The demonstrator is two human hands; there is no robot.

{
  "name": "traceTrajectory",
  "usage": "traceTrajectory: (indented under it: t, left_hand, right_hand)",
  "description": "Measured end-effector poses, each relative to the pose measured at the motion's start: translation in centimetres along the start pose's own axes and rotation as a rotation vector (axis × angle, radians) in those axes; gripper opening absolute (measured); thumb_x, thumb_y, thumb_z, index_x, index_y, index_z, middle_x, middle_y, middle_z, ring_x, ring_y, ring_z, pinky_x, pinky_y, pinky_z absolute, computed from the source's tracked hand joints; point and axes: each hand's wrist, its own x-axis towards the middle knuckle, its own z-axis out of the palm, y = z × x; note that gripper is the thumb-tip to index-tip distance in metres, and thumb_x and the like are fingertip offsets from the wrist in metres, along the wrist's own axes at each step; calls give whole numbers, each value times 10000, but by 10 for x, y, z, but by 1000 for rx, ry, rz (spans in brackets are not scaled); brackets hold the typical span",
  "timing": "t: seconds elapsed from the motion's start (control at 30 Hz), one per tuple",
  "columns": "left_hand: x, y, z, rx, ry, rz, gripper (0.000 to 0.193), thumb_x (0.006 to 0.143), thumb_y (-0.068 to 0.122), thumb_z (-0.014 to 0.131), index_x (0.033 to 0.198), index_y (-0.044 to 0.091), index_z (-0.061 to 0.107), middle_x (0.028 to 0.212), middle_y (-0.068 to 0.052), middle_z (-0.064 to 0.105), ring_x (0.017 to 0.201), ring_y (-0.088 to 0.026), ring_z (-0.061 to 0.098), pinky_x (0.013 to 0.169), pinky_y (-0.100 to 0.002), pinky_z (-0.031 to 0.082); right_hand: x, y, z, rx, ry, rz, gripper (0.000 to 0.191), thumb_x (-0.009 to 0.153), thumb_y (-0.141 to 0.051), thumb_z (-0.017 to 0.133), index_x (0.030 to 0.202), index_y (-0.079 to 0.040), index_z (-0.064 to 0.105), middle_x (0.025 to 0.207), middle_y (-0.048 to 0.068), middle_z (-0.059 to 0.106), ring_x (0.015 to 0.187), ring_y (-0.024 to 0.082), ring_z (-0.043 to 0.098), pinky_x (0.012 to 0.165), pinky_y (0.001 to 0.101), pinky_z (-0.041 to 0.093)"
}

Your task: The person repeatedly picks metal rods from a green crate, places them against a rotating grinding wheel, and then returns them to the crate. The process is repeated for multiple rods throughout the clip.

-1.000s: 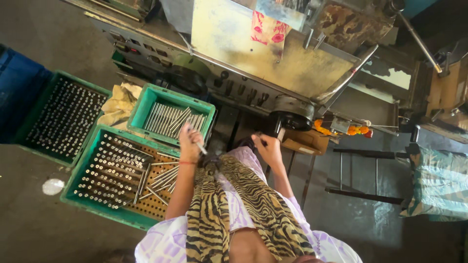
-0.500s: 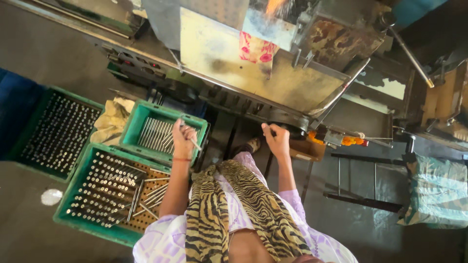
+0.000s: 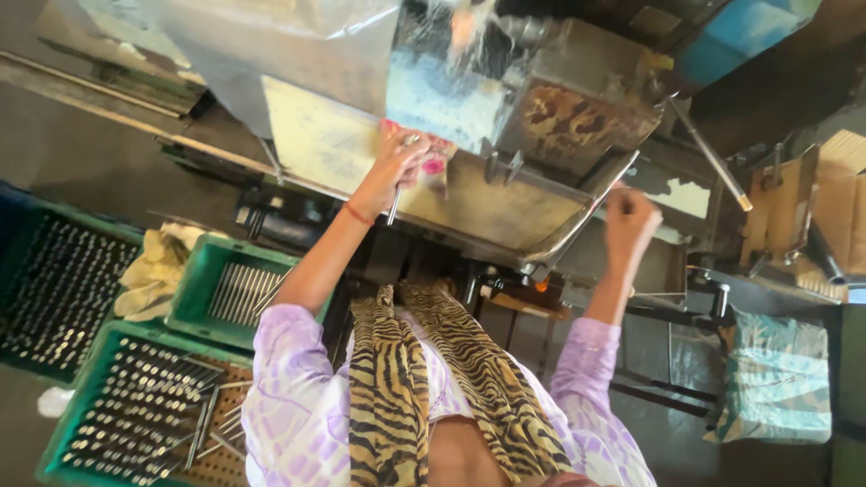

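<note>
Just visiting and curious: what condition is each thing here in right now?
left hand: raised to the machine, gripping a metal rod
right hand: raised, closed around the machine lever
small green crate: holds loose rods lying flat
large green crate: rods standing in a pegboard, a few lying loose

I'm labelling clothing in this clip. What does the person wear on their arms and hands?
Both hands are bare, no gloves. The left hand has a thin red band at the wrist. The right hand shows nothing at the wrist. Short lilac sleeves with a pale pattern cover the upper arms; the forearms are uncovered.
</note>
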Motion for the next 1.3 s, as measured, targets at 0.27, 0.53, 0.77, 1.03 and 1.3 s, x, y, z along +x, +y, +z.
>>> traceTrajectory:
  t: [0.27, 0.53, 0.77, 1.03, 1.3]
  left_hand:
    - [197, 9, 62, -224, -18, -12, 205, 932, 196, 712, 1092, 167, 586, 709, 30, 506, 452, -75, 411, 397, -262, 339]
    - [318, 40, 93, -119, 583, 96, 553, 804, 254, 766, 1239, 199, 428, 723, -9, 509, 489, -119, 457, 377, -292, 362]
    - [343, 43, 89, -134, 606, 148, 635, 788, 271, 768, 1318, 139, 444, 744, -33, 550, 504, -131, 468, 389, -307, 316]
    - [366, 30, 79, -200, 666, 308, 271, 854, 208, 701, 1038, 78, 552, 677, -20, 510, 479, -134, 451, 381, -341, 333]
    - [373, 27, 72, -172, 688, 159, 212, 861, 206, 671, 995, 126, 529, 649, -28, 509, 443, -134, 464, 370, -306, 323]
  right_hand:
    - [154, 109, -87, -406, 330, -6, 261, 945, -227, 797, 872, 21, 762, 804, 213, 733, 734, 366, 718, 669, 474, 542]
    - [175, 144, -85, -626, 83, 104, 442, 1089, -392, 645, 905, -1, 740, 841, 271, 695, 770, 484, 676, 695, 581, 518]
    - [182, 175, -77, -621, 66, 285, 520, 1090, -453, 537, 873, -29, 745, 792, 274, 681, 755, 517, 655, 690, 615, 503]
    - [184, 193, -67, -771, 182, 195, 536, 1095, -423, 559, 811, -8, 747, 760, 273, 677, 706, 518, 652, 651, 611, 505]
    - [184, 193, -65, -769, 215, 176, 552, 1095, -405, 558, 765, 1, 736, 726, 262, 677, 684, 490, 658, 665, 593, 509]
